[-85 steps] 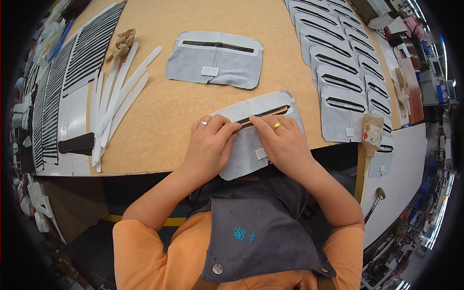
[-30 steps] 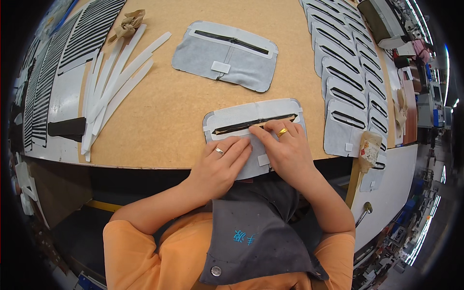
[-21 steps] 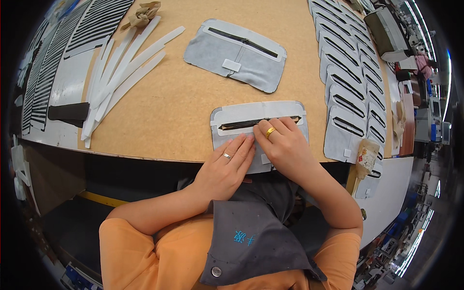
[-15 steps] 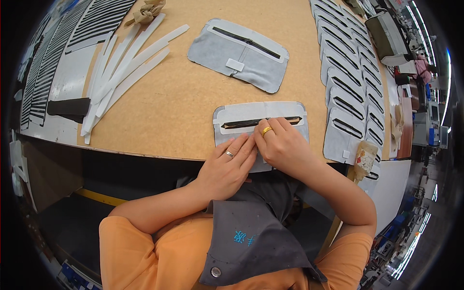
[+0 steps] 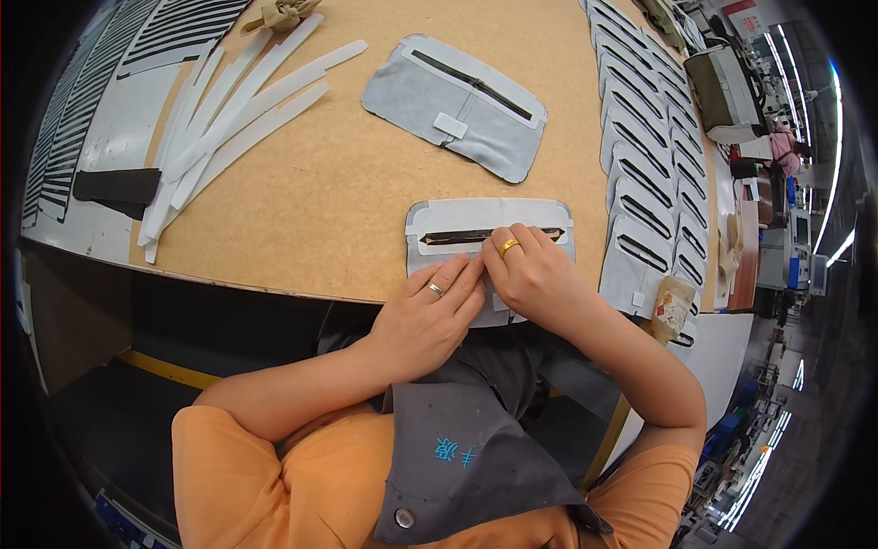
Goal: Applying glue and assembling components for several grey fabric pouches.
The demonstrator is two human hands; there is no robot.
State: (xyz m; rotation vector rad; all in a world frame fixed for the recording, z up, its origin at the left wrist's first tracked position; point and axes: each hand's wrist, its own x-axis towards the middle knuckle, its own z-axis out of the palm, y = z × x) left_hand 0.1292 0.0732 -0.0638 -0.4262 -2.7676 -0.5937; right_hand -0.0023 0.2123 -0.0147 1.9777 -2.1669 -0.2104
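A light grey fabric panel (image 5: 489, 209) lies at the table's front edge, with a long dark slot (image 5: 453, 236) framed in white across it. The slot's ends show small tan wedges, and its middle is partly covered by my fingers. My left hand (image 5: 437, 297), wearing a silver-coloured ring, rests on the panel below the slot with its fingers stretched out. Over the slot's right half, my right hand (image 5: 532, 274), wearing a gold-coloured ring, has its fingers bent and pinched at the slot's edge. The two hands' fingertips nearly meet. Beyond them sits a second grey panel (image 5: 407, 91) with a dark zip.
Overlapping slotted grey panels (image 5: 631, 233) run in two rows along the right. A stained bottle (image 5: 672, 306) is at the front right corner. White strips (image 5: 242, 114), a dark cloth piece (image 5: 117, 189) and a tan bundle (image 5: 282, 14) occupy the left side.
The view has shifted slightly. Both hands stay on the same panel, almost in the same pose, with my right fingers still at the slot.
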